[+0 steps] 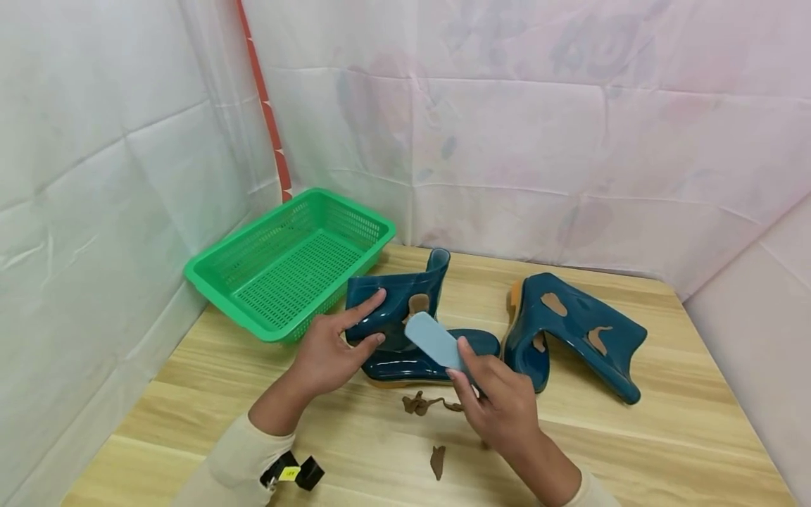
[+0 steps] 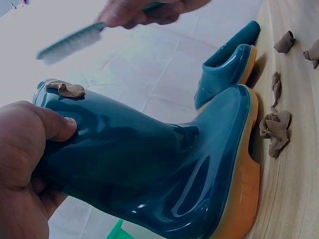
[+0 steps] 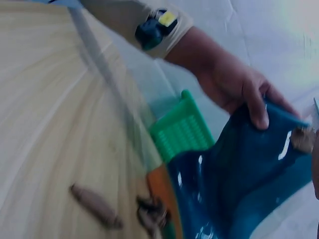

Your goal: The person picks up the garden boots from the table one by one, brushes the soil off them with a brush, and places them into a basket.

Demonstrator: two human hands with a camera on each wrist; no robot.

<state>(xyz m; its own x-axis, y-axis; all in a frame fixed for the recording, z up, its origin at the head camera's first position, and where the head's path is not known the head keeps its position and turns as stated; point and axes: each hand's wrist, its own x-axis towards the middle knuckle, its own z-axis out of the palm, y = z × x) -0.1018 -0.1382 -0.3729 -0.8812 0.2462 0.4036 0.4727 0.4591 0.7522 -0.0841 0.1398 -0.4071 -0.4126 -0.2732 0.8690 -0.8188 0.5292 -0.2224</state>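
A dark teal rubber boot with an orange sole stands on the wooden table. My left hand grips its shaft, thumb on one side and fingers on the other. A brown clay-like lump clings near the boot's top rim. In my right hand is a brush with a light blue back, pinched by thumb and fingers. The left wrist view shows the brush's pale bristles above the boot, apart from the lump there. In the right wrist view, the brush is mostly out of frame.
On the right lies a second teal boot, bent over, with several brown patches. Brown scraps and a loose piece lie on the table in front. A green basket stands at the back left. White sheets hang around the table.
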